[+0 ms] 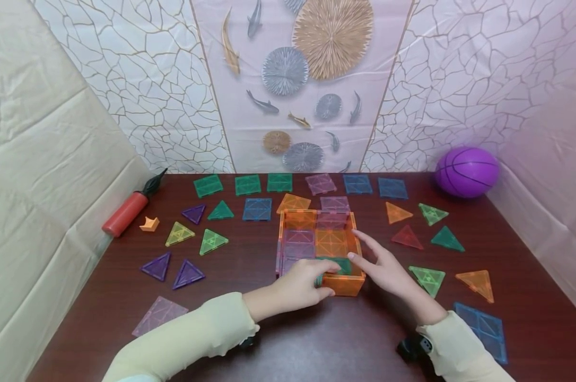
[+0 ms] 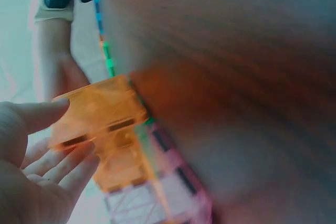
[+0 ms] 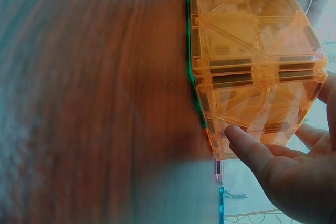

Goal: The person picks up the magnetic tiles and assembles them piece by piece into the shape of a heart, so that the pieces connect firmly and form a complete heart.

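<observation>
A low open-topped box of clear magnetic tiles (image 1: 347, 287) stands mid-table, with orange, pink and green tiles in its walls and floor. My left hand (image 1: 299, 286) pinches the orange front tile (image 2: 100, 106), thumb on its outer face and fingers over the top edge, inside the box. At the right wall my right hand (image 1: 385, 268) holds an orange tile (image 3: 262, 108). One fingertip presses its outer face, while other fingers reach over the upper edge. A green tile (image 1: 341, 265) shows inside, behind the front wall.
Loose square tiles line the back, among them a blue tile (image 1: 256, 209). Triangles lie both sides, such as a purple triangle (image 1: 189, 274) and a red triangle (image 1: 407, 237). A red pump (image 1: 125, 214), orange piece (image 1: 149, 224) and purple ball (image 1: 467, 172) sit farther out.
</observation>
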Demonstrator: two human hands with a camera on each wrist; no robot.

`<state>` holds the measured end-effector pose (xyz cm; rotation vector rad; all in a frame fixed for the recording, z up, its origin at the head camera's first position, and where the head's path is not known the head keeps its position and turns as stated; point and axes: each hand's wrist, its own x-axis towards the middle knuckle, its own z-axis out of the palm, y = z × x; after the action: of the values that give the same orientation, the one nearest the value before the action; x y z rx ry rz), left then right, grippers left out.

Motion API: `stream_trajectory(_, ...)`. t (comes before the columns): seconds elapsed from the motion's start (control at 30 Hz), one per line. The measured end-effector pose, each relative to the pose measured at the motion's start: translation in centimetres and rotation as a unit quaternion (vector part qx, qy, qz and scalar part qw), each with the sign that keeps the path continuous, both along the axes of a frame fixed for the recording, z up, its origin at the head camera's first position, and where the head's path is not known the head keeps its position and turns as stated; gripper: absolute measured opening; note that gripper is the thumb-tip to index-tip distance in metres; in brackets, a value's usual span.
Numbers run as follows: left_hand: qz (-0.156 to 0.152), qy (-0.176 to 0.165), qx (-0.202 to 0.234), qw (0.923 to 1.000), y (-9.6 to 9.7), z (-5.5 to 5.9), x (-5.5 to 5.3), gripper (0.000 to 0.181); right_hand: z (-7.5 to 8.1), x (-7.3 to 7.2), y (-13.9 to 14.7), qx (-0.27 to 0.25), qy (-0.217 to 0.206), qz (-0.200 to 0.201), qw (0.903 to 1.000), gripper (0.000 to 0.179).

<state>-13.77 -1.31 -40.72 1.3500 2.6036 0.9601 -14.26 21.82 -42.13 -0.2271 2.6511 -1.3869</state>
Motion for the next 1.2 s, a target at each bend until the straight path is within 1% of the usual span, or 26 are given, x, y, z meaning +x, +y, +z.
stream_trajectory(0.07, -0.004, -0.013, 0.006, 0.9999, -1.2, 0.6, 0.3, 0.043, -0.1, 0.0, 0.0, 0.004, 0.000, 0.000, 1.0000, 0.070)
stream_trajectory(0.17, -0.013, -0.018, 0.017, 0.9996, -3.5, 1.6, 0.9, 0.046, -0.1, 0.1, 0.0, 0.006, -0.003, -0.002, 1.0000, 0.068)
stream_trajectory(0.3, -0.033, -0.012, 0.040, 0.9986, -6.8, 2.8, 1.6, 0.046, 0.0, 0.1, 0.1, 0.006, -0.005, -0.005, 1.0000, 0.067)
stream_trajectory(0.4, -0.035, -0.016, 0.045, 0.9983, -9.3, 4.0, 1.9, 0.047, 0.1, 0.2, 0.3, 0.009, 0.000, -0.005, 1.0000, 0.066)
stream_trajectory(0.47, -0.023, -0.027, 0.042, 0.9985, -10.9, 4.7, 2.0, 0.047, 0.2, 0.2, 0.4, 0.011, 0.003, -0.004, 0.9999, 0.066)
stream_trajectory(0.53, -0.003, -0.033, 0.038, 0.9987, -12.6, 5.3, 1.9, 0.048, 0.3, 0.2, 0.5, 0.012, 0.004, -0.004, 0.9999, 0.066)
stream_trajectory(0.63, 0.028, -0.039, 0.032, 0.9983, -15.4, 5.8, 1.8, 0.051, 0.3, 0.2, 0.5, 0.013, 0.001, -0.006, 0.9999, 0.067)
stream_trajectory(0.7, 0.044, -0.038, 0.027, 0.9980, -17.2, 5.6, 1.8, 0.052, 0.3, 0.2, 0.5, 0.013, 0.000, -0.006, 0.9999, 0.068)
stream_trajectory(0.73, 0.051, -0.043, 0.022, 0.9975, -18.1, 5.4, 1.8, 0.052, 0.3, 0.2, 0.5, 0.014, -0.001, -0.007, 0.9999, 0.068)
stream_trajectory(0.87, 0.068, -0.060, 0.010, 0.9958, -21.3, 4.0, 2.0, 0.052, 0.1, 0.2, 0.4, 0.013, 0.000, -0.006, 0.9999, 0.067)
stream_trajectory(0.93, 0.080, -0.086, 0.002, 0.9931, -22.6, 3.2, 2.2, 0.054, 0.1, 0.1, 0.4, 0.013, 0.000, -0.007, 0.9999, 0.066)
stream_trajectory(0.97, 0.083, -0.111, 0.006, 0.9903, -23.2, 2.8, 2.3, 0.056, 0.1, 0.1, 0.3, 0.013, -0.002, -0.008, 0.9999, 0.066)
stream_trajectory(1.07, 0.100, -0.184, 0.011, 0.9776, -24.8, 1.8, 2.6, 0.063, 0.0, 0.1, 0.2, 0.014, -0.007, -0.009, 0.9998, 0.067)
stream_trajectory(1.1, 0.109, -0.196, 0.009, 0.9745, -25.3, 1.5, 2.6, 0.065, 0.0, 0.1, 0.1, 0.014, -0.008, -0.010, 0.9998, 0.067)
stream_trajectory(1.17, 0.122, -0.201, 0.002, 0.9719, -26.0, 1.0, 2.7, 0.068, 0.0, 0.1, 0.1, 0.014, -0.011, -0.010, 0.9998, 0.068)
stream_trajectory(1.2, 0.127, -0.183, -0.009, 0.9747, -26.3, 0.8, 2.8, 0.070, 0.0, 0.0, 0.1, 0.014, -0.011, -0.010, 0.9998, 0.068)
